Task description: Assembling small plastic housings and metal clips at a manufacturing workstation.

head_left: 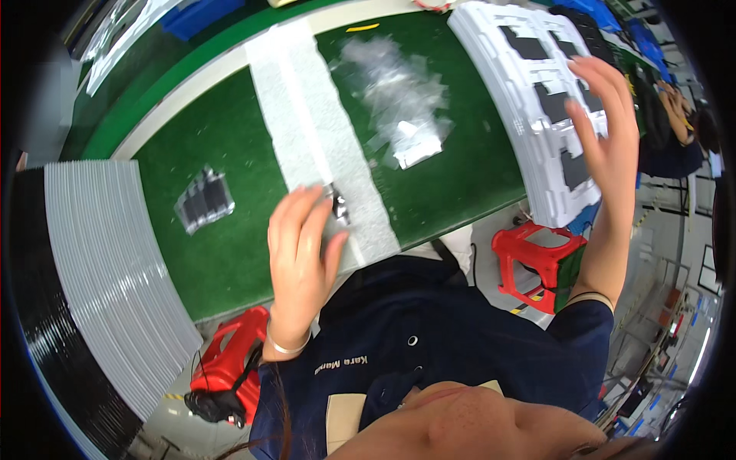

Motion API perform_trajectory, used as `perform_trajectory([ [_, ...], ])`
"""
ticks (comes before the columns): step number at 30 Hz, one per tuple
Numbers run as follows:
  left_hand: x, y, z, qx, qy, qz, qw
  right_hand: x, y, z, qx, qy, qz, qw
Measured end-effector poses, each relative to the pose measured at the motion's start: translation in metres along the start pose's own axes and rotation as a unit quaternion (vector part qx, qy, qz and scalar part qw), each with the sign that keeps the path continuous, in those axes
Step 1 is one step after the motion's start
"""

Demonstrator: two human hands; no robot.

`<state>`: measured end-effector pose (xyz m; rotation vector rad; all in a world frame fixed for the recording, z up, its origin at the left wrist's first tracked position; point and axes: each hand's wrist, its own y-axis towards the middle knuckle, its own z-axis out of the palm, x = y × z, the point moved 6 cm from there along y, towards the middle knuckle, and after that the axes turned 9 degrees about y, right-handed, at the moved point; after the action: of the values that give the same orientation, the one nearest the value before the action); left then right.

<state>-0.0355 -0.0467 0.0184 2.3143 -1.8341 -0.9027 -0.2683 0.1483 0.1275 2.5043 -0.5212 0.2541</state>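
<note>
My left hand rests over the white strip of cloth-like material on the green table. Its fingers reach forward with the thumb apart. By its fingertips lies a small shiny black piece; whether they touch it I cannot tell. My right hand is raised at the right over a white moulded tray, thumb and fingers spread, holding nothing that I can see. Flat dark pieces sit in the tray's recesses, some of them hidden behind my right hand.
Left of the strip lie dark pieces in clear film. Right of it is a heap of clear plastic film. Stacked grey sheets or trays stand at the far left. Red stools stand below the table edge. A person is at the far right.
</note>
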Motion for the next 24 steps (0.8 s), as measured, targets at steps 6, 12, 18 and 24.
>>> perform_trajectory([
  [6,0.002,-0.008,-0.001,0.017,-0.074,-0.002,0.997,-0.146,0.028,0.034,0.195,0.201,0.178,0.943],
  [12,-0.003,-0.006,0.006,0.015,-0.039,0.017,0.999,-0.176,0.048,0.061,0.286,0.117,0.161,0.937],
  [18,-0.006,-0.011,-0.003,-0.007,-0.064,0.011,0.998,-0.156,0.052,0.046,0.242,0.035,0.145,0.959],
  [24,-0.026,-0.016,-0.016,-0.01,-0.267,0.059,0.962,-0.025,-0.005,0.026,0.039,0.413,0.25,0.875],
])
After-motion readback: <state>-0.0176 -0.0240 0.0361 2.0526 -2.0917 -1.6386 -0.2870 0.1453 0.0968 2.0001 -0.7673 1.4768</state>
